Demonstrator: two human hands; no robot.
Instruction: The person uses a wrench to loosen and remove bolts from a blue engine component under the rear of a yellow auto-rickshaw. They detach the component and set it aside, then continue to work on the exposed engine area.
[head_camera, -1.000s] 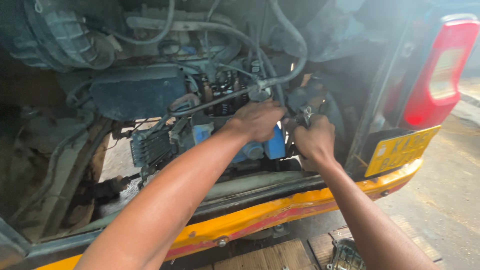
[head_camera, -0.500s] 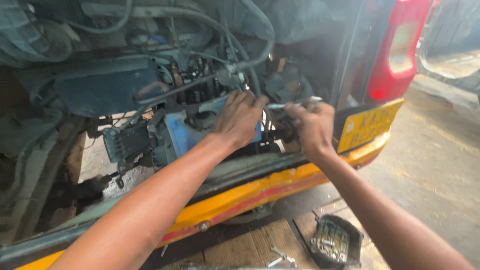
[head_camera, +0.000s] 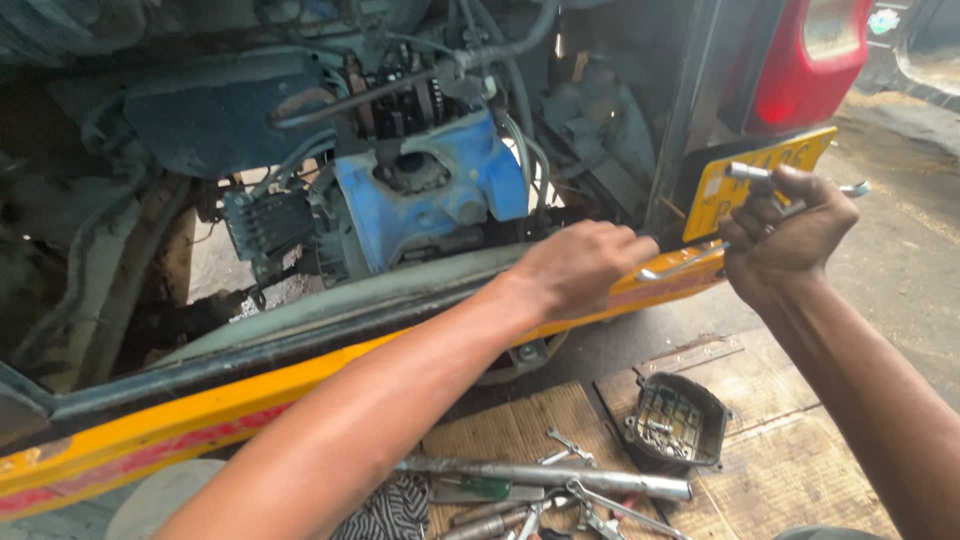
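Observation:
My right hand (head_camera: 785, 235) is closed around a bundle of metal wrenches (head_camera: 748, 172). One bright end sticks out to the right, and a thin bent rod (head_camera: 685, 262) points left from the fist. My left hand (head_camera: 580, 265) hovers over the vehicle's yellow sill (head_camera: 200, 410) with its fingers curled, and its knuckles are right at the rod's tip. I see nothing inside that hand. Both hands are below and to the right of the blue engine block (head_camera: 430, 195) in the open rear bay.
A yellow plate (head_camera: 790, 158) and a red tail lamp (head_camera: 810, 60) sit beside my right hand. On the wooden boards (head_camera: 790, 470) below lie a black metal cover (head_camera: 675, 420), a long steel pipe (head_camera: 540, 475), several wrenches, a green-handled screwdriver (head_camera: 490, 488) and a striped cloth (head_camera: 390, 510). Hoses and cables hang above the engine.
Both hands have drawn back out of the engine bay, down and to the right. The right hand brought the wrenches with it. The view tilted down, so the tools on the boards now show.

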